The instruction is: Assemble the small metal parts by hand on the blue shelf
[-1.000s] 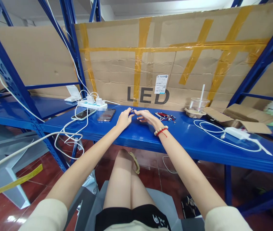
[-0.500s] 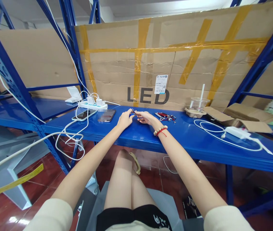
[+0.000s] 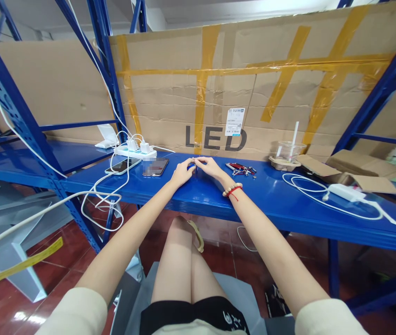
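My left hand [image 3: 183, 173] is closed over the blue shelf, its fingers pinching a small blue object [image 3: 192, 165] that is mostly hidden by them. Its exact kind does not show. My right hand [image 3: 211, 167], with a beaded bracelet and red string on the wrist, meets the left at the fingertips. Its thumb and forefinger are pressed together at the top of the blue object; what lies between them is too small to make out. Just right of this hand lies a small pile of red and silver metal pieces [image 3: 241, 169].
Two phones, one dark [image 3: 156, 167] and one light-edged [image 3: 124, 166], lie left beside a white power strip [image 3: 135, 151] with cables. Rightward stand a plastic cup [image 3: 286, 153] with a straw, a white adapter [image 3: 346, 192] and torn cardboard [image 3: 358, 167]. A large carton [image 3: 170, 102] backs the shelf.
My right fingers have closed in against the left fingertips, and the right hand has turned slightly. A thin dark piece that stuck up between the hands half a second ago no longer shows there.
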The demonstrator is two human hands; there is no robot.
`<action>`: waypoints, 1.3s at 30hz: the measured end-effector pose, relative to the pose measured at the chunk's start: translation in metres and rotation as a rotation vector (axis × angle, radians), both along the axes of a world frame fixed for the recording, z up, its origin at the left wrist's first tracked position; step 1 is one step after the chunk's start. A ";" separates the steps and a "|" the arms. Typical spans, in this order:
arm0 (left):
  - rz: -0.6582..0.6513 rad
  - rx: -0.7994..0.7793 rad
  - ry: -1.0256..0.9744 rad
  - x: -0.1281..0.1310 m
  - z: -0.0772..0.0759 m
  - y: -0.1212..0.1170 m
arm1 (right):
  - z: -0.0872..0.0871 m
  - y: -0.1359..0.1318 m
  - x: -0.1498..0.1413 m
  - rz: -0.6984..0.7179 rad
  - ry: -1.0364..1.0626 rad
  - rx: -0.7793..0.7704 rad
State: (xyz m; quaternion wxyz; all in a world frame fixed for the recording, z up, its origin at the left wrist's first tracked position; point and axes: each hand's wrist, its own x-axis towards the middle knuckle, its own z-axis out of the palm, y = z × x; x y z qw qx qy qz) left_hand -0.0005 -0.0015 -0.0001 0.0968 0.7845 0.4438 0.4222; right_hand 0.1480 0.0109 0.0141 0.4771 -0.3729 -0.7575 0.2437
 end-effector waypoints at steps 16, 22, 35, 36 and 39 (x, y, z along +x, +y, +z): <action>-0.065 0.097 0.140 0.002 0.004 -0.011 | 0.003 -0.011 -0.004 0.177 0.182 -0.541; 0.038 0.099 0.299 0.009 0.008 -0.023 | 0.009 -0.025 -0.017 0.207 0.324 -0.583; -0.082 0.057 0.233 0.006 0.008 -0.024 | 0.009 -0.032 -0.023 0.201 0.412 -0.628; -0.097 0.073 0.227 0.006 0.007 -0.023 | 0.009 -0.032 -0.022 0.207 0.398 -0.635; -0.097 0.118 0.243 0.007 0.008 -0.023 | 0.009 -0.034 -0.021 0.230 0.326 -0.677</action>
